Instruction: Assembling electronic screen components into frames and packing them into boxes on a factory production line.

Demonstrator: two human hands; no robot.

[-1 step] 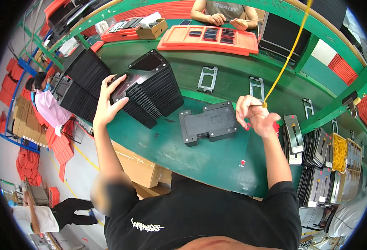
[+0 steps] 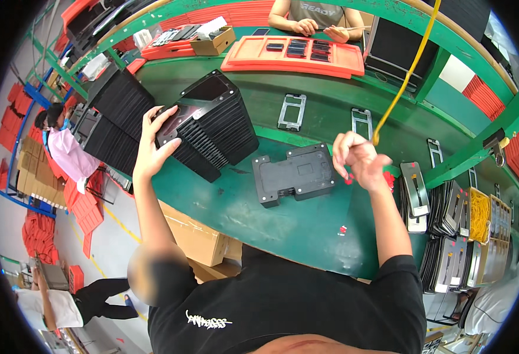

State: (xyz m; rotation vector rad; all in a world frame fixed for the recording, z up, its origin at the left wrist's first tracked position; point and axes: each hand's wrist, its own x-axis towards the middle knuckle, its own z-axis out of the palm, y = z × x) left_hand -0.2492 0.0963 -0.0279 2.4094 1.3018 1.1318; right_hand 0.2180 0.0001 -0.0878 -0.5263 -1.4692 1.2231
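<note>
On the left of the green bench, my left hand [image 2: 153, 143] has its thumb and fingers round the near end of a leaning stack of black trays [image 2: 236, 127]. In front of me lies a black block-like fixture [image 2: 295, 174] with studs at its corners. My right hand [image 2: 358, 160] hovers just right of the fixture, palm turned up, fingers loosely curled and thumb apart. The end of a hanging yellow cord [image 2: 396, 100] is close behind that hand. Small red bits [image 2: 389, 180] show beside it; whether a fingertip touches one, I cannot tell.
Metal frames [image 2: 292, 112] lie along the green strip beyond. Farther back, a co-worker's hands [image 2: 321, 29] are over an orange tray [image 2: 242, 62]. Stacked dark panels [image 2: 442, 212] and a bin of yellow cords [image 2: 479, 215] stand at right. More black trays [image 2: 109, 127] are at left.
The yellow cord's lower end has shifted slightly up and away from my right hand. That hand's thumb has moved a little. My left hand stays on the stack.
</note>
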